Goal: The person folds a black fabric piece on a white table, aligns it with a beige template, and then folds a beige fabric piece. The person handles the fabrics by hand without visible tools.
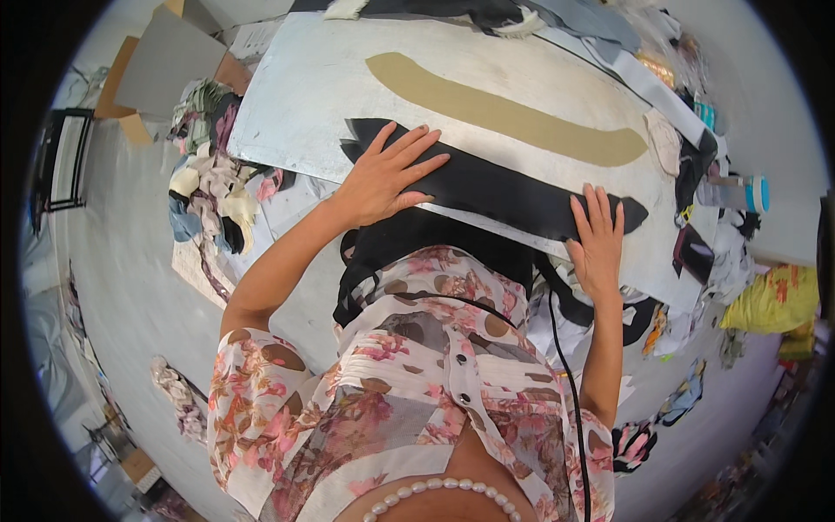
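**Black strip under both hands: smoothing/lining-up step, by the look of it**

Left hand (383,178): fingers fanned apart, laid over the left end of the black strip (504,190), thumb out toward the near edge. Nothing pinched. Right hand (597,239): fingers also apart, tips on the strip near its right end, palm off the near edge. Nothing clamped there either. Actual pressure: couldn't tell.

Strip lay along the near side of the pale tabletop (296,96), slanting down to the right, right end pointed. Left end showed more than one dark tip, so probably stacked layers; count not readable.

My read: step in hand was flattening the strip and squaring up its layers. Next move called for light, even contact at both ends, then evening up the stray tips at the left without dragging the middle. Main risk was one layer creeping under the other, or a ripple between the hands.

Just beyond the strip, apart from it: a tan curved piece (504,109), similarly long, untouched. Could have been a pattern or a mating part; not certain.

Further out: white cloth scrap (663,143) by the tabletop's right side, dark fabric (417,9) along the far edge, mixed scrap pile (213,196) off to the left.
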### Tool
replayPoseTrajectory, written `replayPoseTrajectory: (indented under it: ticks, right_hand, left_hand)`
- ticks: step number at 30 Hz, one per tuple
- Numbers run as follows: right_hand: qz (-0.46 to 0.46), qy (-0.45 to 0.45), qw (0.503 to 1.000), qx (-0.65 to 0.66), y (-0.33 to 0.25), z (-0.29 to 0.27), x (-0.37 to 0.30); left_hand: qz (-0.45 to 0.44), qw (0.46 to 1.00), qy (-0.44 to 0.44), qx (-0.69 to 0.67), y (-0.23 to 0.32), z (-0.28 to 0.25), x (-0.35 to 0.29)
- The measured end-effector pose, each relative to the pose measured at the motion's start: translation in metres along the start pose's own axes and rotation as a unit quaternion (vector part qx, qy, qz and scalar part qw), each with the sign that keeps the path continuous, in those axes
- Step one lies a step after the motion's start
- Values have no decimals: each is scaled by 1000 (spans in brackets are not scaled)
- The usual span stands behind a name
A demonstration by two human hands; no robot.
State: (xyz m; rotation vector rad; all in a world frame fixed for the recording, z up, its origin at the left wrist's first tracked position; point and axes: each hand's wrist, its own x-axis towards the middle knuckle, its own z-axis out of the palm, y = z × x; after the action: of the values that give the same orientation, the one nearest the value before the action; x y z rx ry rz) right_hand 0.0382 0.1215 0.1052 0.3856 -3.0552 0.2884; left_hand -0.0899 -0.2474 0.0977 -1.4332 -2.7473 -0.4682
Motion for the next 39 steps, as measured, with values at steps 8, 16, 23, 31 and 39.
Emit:
replayPoseTrajectory:
  ticks: [8, 16, 23, 31, 39]
  right_hand:
    - [-28, 190, 976, 99, -48, -29, 46]
    - [-158, 150, 963, 156, -172, 9, 130]
    - [-182, 86, 979, -24, -200, 25, 157]
    - [-143, 39, 979, -137, -205, 42, 176]
    - [-88, 120, 988, 31, -178, 19, 184]
  left_hand:
    - [-145, 945, 276, -100, -44, -23, -26]
    - [-152, 925, 339, -75, -24, -2, -55]
    - [-161, 910, 374, -77, -22, 21, -59]
    - [-168, 898, 399, -80, -21, 31, -60]
    - [-196, 888, 412, -52, -27, 33, -56]
